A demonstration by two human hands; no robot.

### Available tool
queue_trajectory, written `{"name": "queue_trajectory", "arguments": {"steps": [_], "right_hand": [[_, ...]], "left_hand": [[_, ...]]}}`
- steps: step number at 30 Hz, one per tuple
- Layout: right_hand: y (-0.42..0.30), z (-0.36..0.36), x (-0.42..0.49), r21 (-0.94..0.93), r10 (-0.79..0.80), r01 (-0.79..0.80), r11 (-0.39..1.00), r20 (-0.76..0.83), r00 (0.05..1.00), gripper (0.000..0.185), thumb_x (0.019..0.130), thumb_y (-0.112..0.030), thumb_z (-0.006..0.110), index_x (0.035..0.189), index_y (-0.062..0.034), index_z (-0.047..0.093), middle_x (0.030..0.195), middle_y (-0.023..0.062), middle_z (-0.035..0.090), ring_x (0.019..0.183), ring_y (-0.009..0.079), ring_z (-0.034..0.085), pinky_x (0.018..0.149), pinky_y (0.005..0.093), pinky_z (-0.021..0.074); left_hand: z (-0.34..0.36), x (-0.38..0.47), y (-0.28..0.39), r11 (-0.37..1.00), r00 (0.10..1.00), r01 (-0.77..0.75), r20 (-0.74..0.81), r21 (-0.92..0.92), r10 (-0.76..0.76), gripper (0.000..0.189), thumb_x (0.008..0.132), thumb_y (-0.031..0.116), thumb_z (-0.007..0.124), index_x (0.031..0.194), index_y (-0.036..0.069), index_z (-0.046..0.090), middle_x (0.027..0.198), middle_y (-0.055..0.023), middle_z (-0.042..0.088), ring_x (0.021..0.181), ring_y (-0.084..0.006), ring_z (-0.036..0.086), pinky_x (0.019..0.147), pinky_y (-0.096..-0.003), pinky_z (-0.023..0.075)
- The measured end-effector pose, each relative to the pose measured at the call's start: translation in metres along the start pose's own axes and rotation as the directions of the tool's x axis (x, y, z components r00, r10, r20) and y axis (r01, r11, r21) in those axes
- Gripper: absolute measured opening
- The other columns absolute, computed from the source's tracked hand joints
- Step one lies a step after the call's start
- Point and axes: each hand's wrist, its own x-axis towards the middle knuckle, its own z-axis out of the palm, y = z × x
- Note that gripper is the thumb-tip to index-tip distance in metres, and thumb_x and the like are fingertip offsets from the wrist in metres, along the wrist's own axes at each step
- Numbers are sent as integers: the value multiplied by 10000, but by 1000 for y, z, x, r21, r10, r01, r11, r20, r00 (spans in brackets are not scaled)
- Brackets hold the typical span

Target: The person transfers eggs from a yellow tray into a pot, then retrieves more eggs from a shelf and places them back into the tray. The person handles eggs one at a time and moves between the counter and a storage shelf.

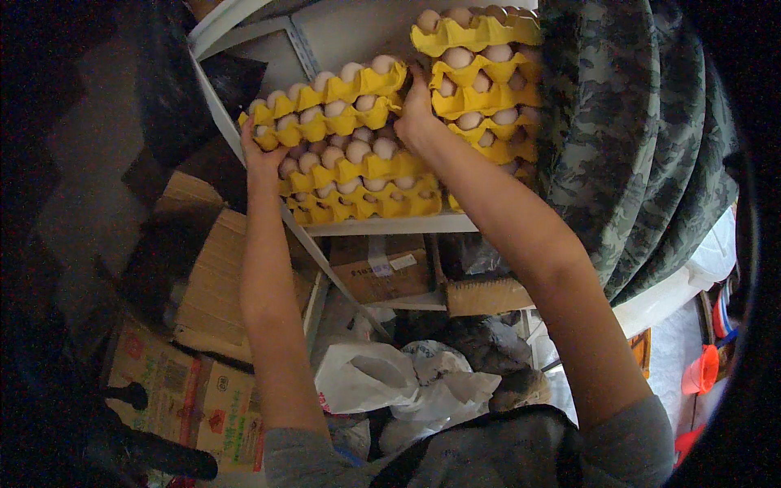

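My left hand grips the left end of two stacked yellow egg trays filled with eggs. My right hand is at their right end, its fingers partly hidden behind it. The pair is tilted, its right end higher, above another stack of yellow egg trays on a white shelf. Just right of my right hand stands a taller stack of yellow egg trays, also holding eggs. Whether the tilted pair touches the stack beneath is unclear.
A camouflage cloth hangs at the right, partly over the tall stack. Cardboard boxes sit on a lower shelf, with white plastic bags below. A large cardboard box is at the left. A red bucket is far right.
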Motion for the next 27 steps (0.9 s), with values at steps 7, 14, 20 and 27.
{"name": "queue_trajectory", "arguments": {"steps": [7,14,20,27], "right_hand": [[-7,9,6,0,136,-137,991,80,987,443,910,-479,407,1165,-131,508,1157,106,559,1072,293,531,939,456,418],[-3,-3,12,53,134,-151,987,250,959,381,896,-405,469,1128,-107,525,1087,98,592,1034,272,548,911,420,447],[3,-8,13,32,12,-18,999,178,984,373,877,-378,510,1123,-99,542,1110,84,586,1040,257,544,927,406,435],[1,-7,15,54,-14,1,999,241,971,380,861,-357,551,1142,-101,550,1131,57,581,1079,226,523,957,376,408]], "left_hand": [[-5,19,-9,989,999,-43,19,-138,46,491,841,433,536,1215,116,505,1239,-88,520,1163,-314,472,976,-524,374],[-15,26,-22,977,982,-184,23,-111,187,472,837,373,530,1225,108,492,1257,-89,494,1173,-298,457,981,-489,369],[-9,27,-19,978,994,-101,16,-184,106,469,824,359,554,1211,100,500,1239,-81,508,1159,-290,468,977,-477,377],[-2,32,-15,960,991,-104,54,-260,122,491,809,327,582,1231,95,485,1246,-87,498,1170,-282,459,991,-482,364]]}}
